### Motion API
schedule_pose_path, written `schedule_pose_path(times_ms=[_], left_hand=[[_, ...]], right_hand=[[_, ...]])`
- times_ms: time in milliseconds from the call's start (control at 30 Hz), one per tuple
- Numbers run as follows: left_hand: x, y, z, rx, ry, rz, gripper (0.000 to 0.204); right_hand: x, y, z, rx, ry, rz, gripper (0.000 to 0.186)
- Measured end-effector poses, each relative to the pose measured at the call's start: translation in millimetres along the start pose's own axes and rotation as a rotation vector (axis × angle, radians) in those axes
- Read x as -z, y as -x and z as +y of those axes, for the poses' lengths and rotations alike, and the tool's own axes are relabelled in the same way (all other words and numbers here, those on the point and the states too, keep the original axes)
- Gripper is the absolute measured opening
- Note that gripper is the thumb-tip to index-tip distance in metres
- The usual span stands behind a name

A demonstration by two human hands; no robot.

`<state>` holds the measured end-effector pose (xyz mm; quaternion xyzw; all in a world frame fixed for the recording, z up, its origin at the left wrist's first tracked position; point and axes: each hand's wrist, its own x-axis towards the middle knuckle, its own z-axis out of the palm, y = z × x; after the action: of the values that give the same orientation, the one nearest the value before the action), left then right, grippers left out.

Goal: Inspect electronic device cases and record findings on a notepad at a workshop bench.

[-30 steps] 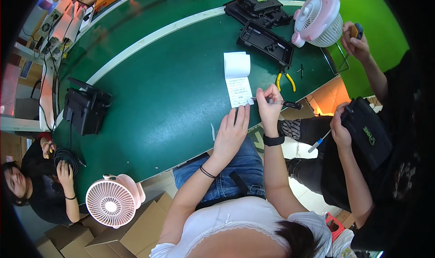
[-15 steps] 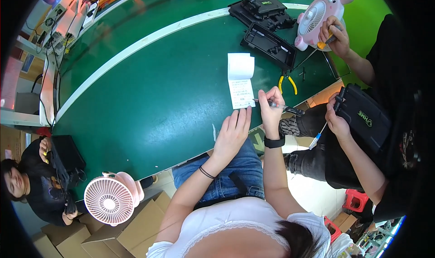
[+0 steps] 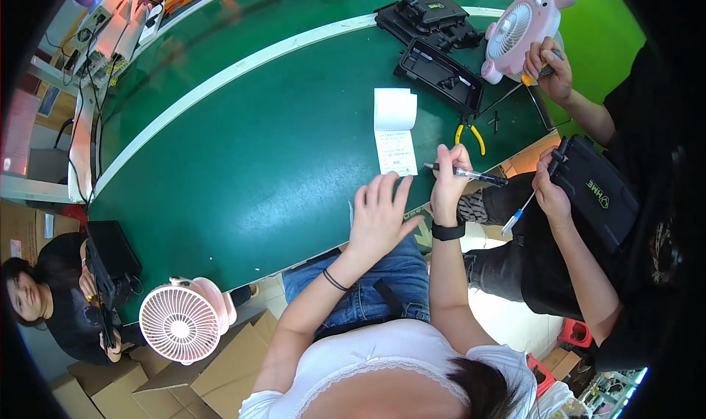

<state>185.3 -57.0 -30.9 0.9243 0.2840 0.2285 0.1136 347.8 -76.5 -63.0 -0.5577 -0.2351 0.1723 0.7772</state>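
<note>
A white notepad (image 3: 396, 153) lies on the green table, its top sheets flipped back and handwriting on the exposed page. My right hand (image 3: 449, 187) grips a clear-barrelled pen with a dark end (image 3: 479, 176). The pen's tip points left, just off the pad's right edge. Below the pad is my left hand (image 3: 379, 217), palm down with fingers and thumb spread; its fingertips are at the page's bottom edge, and whether they touch it I cannot tell.
Yellow-handled pliers (image 3: 471, 136), an open black case (image 3: 440, 73) and a pink animal-shaped fan (image 3: 518, 29) are at the far right. A co-worker's hand (image 3: 548, 69) holds a screwdriver there. A pink clip fan (image 3: 184, 322) and another person with a black box (image 3: 112, 251) are at left.
My right hand has drawn the pen rightward, off the page. My left hand's fingers have spread and its thumb has come out. The person at left has lowered a hand.
</note>
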Motion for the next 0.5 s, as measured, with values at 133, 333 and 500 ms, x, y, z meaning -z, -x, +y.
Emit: schedule_pose_path(times_ms=[133, 333, 500], left_hand=[[15, -27, -33, 0.118, 0.210, 0.044, 0.028], [17, -63, -71, 0.166, 0.250, -0.213, 0.028], [9, -62, -75, 0.198, 0.340, -0.188, 0.026]], right_hand=[[0, -3, 0, -0.005, -0.043, 0.024, 0.034], [-4, -1, -3, -0.018, -0.027, 0.020, 0.033], [2, -2, 2, 0.002, -0.029, 0.001, 0.032]])
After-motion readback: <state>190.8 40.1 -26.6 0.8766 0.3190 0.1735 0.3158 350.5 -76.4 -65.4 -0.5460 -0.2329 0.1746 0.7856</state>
